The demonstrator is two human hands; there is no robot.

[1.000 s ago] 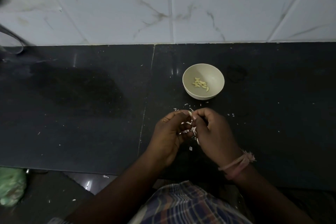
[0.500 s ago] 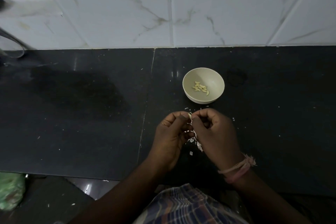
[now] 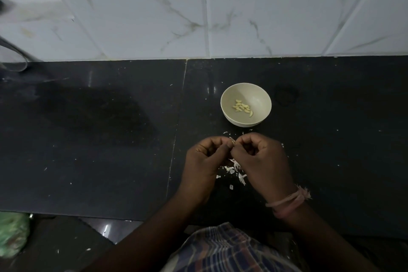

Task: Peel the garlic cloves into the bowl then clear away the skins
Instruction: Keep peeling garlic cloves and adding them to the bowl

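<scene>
A small pale bowl (image 3: 260, 95) stands on the black counter just beyond my hands, with several peeled garlic cloves (image 3: 242, 107) lying in its bottom. My left hand (image 3: 204, 158) and my right hand (image 3: 263, 157) meet fingertip to fingertip in front of the bowl. Together they pinch a small garlic clove (image 3: 232, 141), of which only a sliver shows. White garlic skins (image 3: 235, 169) lie scattered on the counter under and between my hands.
The black stone counter (image 3: 110, 139) runs wide to the left and right, backed by a white marble-tiled wall (image 3: 220, 11). A glass object (image 3: 13, 59) sits at the far left edge. Below the counter's front edge lies a green bag (image 3: 12, 234) on the floor.
My hands have stayed joined on the clove, with the fingers working slightly. The view has tilted, so the bowl and hands sit lower in the picture.
</scene>
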